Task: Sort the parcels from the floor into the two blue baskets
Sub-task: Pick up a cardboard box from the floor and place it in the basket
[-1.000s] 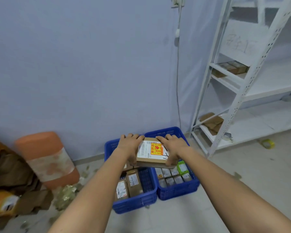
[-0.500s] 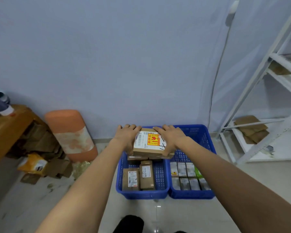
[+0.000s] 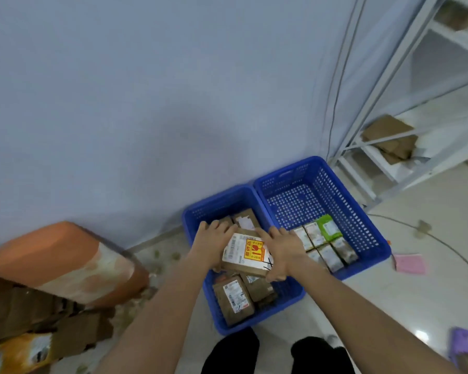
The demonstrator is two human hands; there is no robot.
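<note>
Both hands, left hand and right hand, gripped the box by its ends, directly above the left basket, over its middle.

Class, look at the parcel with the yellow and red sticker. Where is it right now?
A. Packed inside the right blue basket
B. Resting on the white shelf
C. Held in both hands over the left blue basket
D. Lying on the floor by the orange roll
C: the left hand and right hand grip the parcel between them above the brown boxes in the left blue basket.
</note>
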